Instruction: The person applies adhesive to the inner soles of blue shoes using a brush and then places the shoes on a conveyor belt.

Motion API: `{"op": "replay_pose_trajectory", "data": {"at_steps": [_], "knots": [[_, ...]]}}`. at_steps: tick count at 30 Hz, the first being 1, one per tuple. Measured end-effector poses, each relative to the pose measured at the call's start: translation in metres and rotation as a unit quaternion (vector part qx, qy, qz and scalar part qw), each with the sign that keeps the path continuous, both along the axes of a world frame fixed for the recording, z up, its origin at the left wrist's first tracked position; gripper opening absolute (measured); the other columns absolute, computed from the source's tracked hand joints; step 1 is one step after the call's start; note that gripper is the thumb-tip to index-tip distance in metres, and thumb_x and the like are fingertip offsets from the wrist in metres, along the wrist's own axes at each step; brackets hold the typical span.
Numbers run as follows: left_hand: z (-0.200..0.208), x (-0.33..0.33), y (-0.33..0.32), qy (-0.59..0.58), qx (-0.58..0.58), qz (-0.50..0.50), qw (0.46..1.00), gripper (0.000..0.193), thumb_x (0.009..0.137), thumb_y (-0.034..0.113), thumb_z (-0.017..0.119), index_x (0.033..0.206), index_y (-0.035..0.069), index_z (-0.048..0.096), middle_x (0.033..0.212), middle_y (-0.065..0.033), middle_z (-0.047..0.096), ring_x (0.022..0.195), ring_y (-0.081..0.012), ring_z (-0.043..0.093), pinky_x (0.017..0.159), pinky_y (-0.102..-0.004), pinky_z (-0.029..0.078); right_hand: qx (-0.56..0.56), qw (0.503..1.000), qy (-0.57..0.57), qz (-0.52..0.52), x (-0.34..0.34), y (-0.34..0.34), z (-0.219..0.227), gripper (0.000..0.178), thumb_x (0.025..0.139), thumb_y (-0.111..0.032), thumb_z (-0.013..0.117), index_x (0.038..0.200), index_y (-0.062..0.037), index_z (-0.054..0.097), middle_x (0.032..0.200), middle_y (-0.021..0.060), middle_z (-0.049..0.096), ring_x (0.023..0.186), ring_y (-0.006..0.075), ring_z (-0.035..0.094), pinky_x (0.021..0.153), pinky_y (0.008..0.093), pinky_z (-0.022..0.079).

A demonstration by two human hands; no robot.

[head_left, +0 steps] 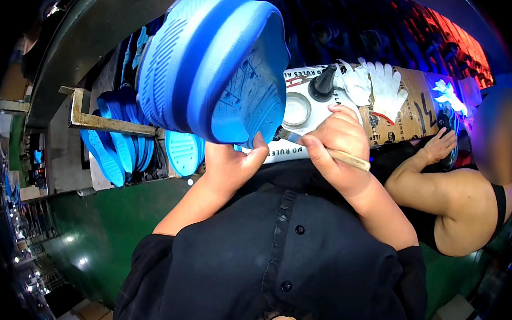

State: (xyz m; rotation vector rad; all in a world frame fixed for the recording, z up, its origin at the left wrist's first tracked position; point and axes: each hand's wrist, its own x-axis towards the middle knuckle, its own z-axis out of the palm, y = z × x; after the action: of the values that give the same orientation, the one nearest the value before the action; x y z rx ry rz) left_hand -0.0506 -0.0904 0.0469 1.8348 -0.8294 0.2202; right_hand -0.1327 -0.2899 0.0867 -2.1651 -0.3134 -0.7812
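A bright blue shoe sole [194, 70] with raised side walls and a hollow inside is tilted up at the upper middle. My left hand [231, 165] grips its near end, thumb over the rim and the other fingers hidden beneath. In my right hand [344, 138] is a flat brush [348, 159] with a wooden handle, pinched between thumb and fingers. The dark bristle end of the brush is close to the sole's near rim; I cannot tell whether they touch. Just beyond it, a round clear dish [297, 110] rests on white printed sheeting.
A black cone-topped bottle [322, 84] and white gloves [387, 88] lie beyond the dish, beside brown cardboard [416, 110]. Several blue soles [121, 144] stand at left by a wooden bar [113, 124]. At right, a co-worker's hand [440, 145] touches a dark shoe.
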Motion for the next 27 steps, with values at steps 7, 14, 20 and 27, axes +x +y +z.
{"op": "replay_pose_trajectory", "data": {"at_steps": [7,14,20,27], "knots": [[-0.001,-0.002,-0.002,-0.065,-0.007,-0.011,0.998,0.032,0.070,-0.005,0.065,0.101,-0.004,0.058,0.093,-0.0115,0.063,0.082,-0.0187,0.062,0.073,-0.0284,0.049,0.011,1.000,-0.007,0.000,0.003,0.002,0.001,0.020,0.078,-0.018,0.069,0.063,-0.0077,0.063,0.057,0.0036,0.054,0.056,0.0227,0.053,0.078,0.0363,0.042],[-0.001,-0.001,0.001,-0.085,0.007,-0.014,0.996,0.033,0.071,-0.003,0.065,0.103,-0.004,0.058,0.095,-0.0121,0.063,0.085,-0.0195,0.062,0.075,-0.0305,0.049,0.001,0.999,-0.040,-0.008,0.000,0.000,-0.002,0.020,0.077,-0.016,0.070,0.061,-0.0074,0.062,0.055,0.0041,0.052,0.055,0.0225,0.051,0.074,0.0353,0.041],[-0.003,-0.001,0.001,-0.081,0.005,-0.019,0.996,0.035,0.072,-0.001,0.065,0.106,-0.004,0.057,0.097,-0.0127,0.063,0.088,-0.0201,0.062,0.078,-0.0323,0.049,0.032,0.998,-0.049,-0.026,0.002,0.009,0.004,0.016,0.075,-0.011,0.070,0.063,-0.0077,0.061,0.057,0.0036,0.052,0.055,0.0222,0.050,0.073,0.0351,0.039],[-0.002,-0.002,0.001,-0.076,-0.007,-0.025,0.997,0.037,0.072,0.001,0.066,0.108,-0.003,0.057,0.099,-0.0134,0.063,0.091,-0.0209,0.061,0.081,-0.0343,0.048,-0.030,0.994,-0.101,-0.040,-0.006,0.007,0.015,0.014,0.073,-0.010,0.071,0.064,-0.0088,0.061,0.058,0.0025,0.053,0.056,0.0212,0.051,0.078,0.0350,0.040]]}}
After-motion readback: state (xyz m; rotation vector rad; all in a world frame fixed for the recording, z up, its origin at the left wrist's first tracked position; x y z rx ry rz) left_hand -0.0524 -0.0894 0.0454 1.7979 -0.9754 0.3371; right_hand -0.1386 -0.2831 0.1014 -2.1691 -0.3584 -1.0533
